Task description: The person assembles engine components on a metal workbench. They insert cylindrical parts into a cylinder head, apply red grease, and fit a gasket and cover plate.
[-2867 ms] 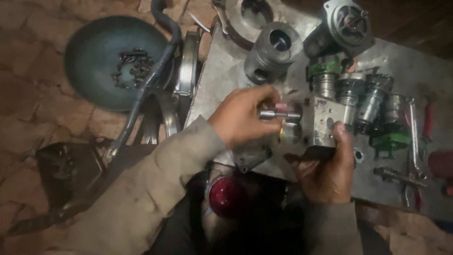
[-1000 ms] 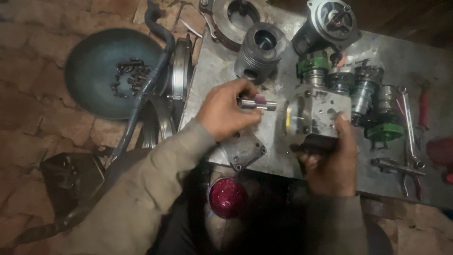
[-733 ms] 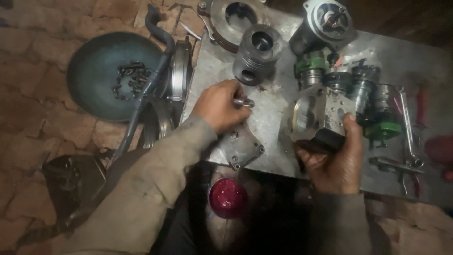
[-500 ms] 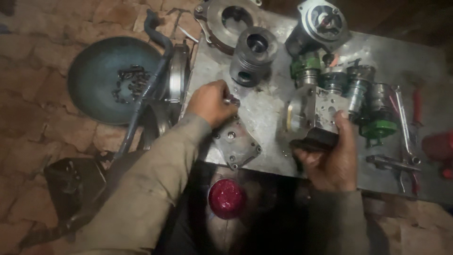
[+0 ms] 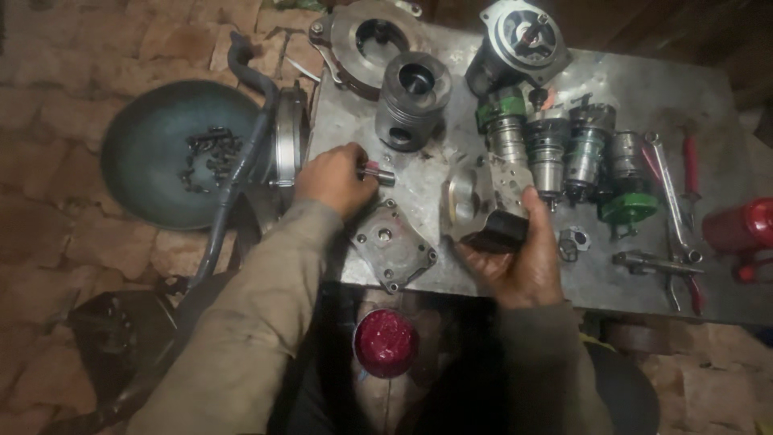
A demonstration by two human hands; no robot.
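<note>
Head cam, left hand pinching small metal pin at fingertips, right hand gripping valve block on metal plate.

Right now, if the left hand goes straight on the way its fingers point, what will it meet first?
Probably the grey valve block in the right hand; the left hand holds a small metal pin pointing that way across bare plate, though depth is unclear.

We are seeing no labels, signs or screens here. The only package showing is a small round tin holding something red, sitting open below the metal table's near edge.
</note>
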